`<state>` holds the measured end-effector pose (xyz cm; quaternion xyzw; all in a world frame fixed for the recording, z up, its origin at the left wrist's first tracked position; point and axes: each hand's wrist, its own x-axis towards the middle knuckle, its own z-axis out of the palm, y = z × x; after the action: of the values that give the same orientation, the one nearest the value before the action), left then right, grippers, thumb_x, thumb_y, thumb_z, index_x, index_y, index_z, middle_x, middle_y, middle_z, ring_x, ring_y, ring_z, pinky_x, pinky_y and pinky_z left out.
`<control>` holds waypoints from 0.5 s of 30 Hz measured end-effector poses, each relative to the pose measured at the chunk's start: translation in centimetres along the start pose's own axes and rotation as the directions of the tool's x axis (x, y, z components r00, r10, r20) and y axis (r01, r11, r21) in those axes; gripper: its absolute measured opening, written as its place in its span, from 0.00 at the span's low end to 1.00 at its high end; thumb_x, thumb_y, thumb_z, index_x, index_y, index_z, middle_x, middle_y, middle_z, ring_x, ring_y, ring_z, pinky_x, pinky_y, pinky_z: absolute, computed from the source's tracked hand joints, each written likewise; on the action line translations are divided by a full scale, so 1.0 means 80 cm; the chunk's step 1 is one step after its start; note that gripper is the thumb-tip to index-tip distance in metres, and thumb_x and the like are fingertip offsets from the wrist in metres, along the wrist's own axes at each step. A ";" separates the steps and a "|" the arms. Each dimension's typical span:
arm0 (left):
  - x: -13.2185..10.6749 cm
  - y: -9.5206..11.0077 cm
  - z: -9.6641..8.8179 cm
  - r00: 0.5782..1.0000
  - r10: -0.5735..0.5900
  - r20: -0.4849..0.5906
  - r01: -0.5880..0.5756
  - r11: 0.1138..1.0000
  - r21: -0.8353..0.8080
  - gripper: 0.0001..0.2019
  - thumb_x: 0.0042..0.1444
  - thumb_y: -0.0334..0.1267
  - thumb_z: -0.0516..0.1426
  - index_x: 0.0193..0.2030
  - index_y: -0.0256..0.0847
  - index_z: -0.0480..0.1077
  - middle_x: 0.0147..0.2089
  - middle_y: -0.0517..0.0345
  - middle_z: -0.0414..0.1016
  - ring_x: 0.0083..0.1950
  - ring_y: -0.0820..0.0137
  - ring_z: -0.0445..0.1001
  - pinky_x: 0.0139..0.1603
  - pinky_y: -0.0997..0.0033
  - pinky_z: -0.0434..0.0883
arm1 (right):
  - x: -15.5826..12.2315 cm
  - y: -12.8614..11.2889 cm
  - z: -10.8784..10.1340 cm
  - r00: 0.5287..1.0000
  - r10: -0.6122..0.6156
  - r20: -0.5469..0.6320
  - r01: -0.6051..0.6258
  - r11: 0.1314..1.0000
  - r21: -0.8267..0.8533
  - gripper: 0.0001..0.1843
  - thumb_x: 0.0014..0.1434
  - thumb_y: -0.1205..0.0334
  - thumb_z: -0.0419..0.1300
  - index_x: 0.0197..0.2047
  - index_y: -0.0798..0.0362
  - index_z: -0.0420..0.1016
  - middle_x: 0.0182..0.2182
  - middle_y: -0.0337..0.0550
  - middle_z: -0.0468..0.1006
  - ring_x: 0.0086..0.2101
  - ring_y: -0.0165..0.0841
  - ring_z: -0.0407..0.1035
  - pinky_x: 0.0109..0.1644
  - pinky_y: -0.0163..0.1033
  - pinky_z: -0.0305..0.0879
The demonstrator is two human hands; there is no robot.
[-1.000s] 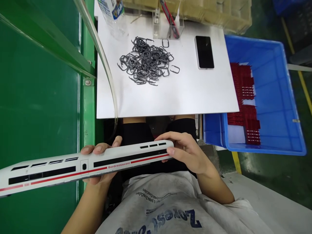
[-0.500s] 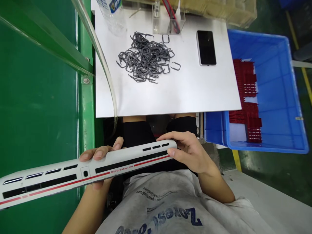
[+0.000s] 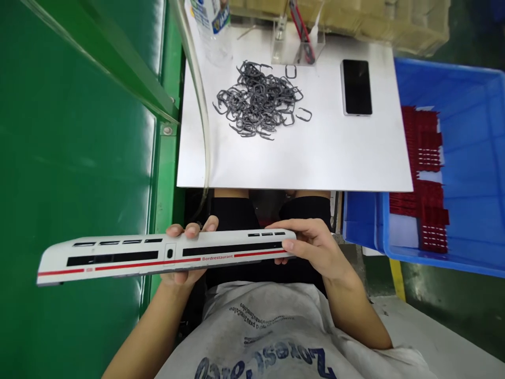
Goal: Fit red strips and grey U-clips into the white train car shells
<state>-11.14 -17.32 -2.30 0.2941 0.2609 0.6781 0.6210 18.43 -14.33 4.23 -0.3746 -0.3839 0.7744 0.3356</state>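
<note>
Panel (image 3: 79, 184), green: cut off at left.
Table (image 3: 307, 163), white: far edge partly covered.
Bin (image 3: 473, 210), blue: right side out of view.
Shirt (image 3: 276, 316), pale: cut off below, lettering inverted.
Tray (image 3: 394, 21), yellowish: top cut off, contents hard to make out.
Train (image 3: 229, 247), white, 1 car: held over the lap, just off the table's near edge. Red stripe, "Bordrestaurant" lettering, 1 door, 4 roof windows left and 3 right. Underside and far side hidden.
Red parts (image 3: 428, 147): stacked in the bin; count indistinct.
Hose (image 3: 197, 79), clear: upper end out of view.
Clips (image 3: 260, 100), dark grey: 1 tangled heap, too overlapped to count.
Right hand (image 3: 315, 250): pinching the train's right end, thumb on the near side; some fingers hidden.
Left hand (image 3: 185, 276): wrapped around the train near its door, 3 fingertips above; palm mostly hidden.
Bottle (image 3: 215, 39), clear: top cut off.
Holder (image 3: 284, 58), clear: contents partly cut off.
Phone (image 3: 356, 87): lying flat, dark face up.
Cutter (image 3: 302, 31), red and black: leaning in the holder.
</note>
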 end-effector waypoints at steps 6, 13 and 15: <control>0.011 0.010 -0.011 0.999 0.029 -0.044 -0.034 0.993 -0.117 0.31 0.32 0.57 0.86 0.41 0.60 0.80 0.48 0.71 0.88 0.66 0.51 0.81 0.59 0.57 0.85 | 0.014 -0.029 -0.017 0.972 0.013 0.236 0.101 0.880 -0.463 0.18 0.70 0.49 0.73 0.61 0.39 0.87 0.48 0.39 0.91 0.41 0.42 0.87 0.42 0.45 0.87; 0.021 0.026 0.018 0.898 -0.253 0.359 0.300 0.950 -0.082 0.28 0.60 0.54 0.77 0.54 0.47 0.69 0.32 0.66 0.80 0.21 0.73 0.74 0.31 0.72 0.78 | 0.131 -0.117 -0.123 0.761 -0.633 -0.142 -0.040 0.173 -0.984 0.15 0.71 0.64 0.66 0.59 0.53 0.84 0.56 0.53 0.86 0.44 0.43 0.81 0.57 0.53 0.80; 0.014 0.022 0.033 0.886 -0.309 0.346 0.339 0.940 -0.029 0.24 0.66 0.54 0.72 0.57 0.48 0.68 0.30 0.65 0.78 0.21 0.73 0.72 0.26 0.75 0.74 | 0.171 -0.134 -0.152 0.782 -0.617 -0.088 -0.107 0.007 -0.994 0.18 0.71 0.67 0.66 0.62 0.58 0.82 0.61 0.58 0.84 0.50 0.44 0.80 0.64 0.53 0.76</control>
<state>-10.53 -16.37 0.86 0.3299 0.1664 0.5155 0.7731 24.33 6.03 3.69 -0.6059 -0.7601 0.0839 0.2195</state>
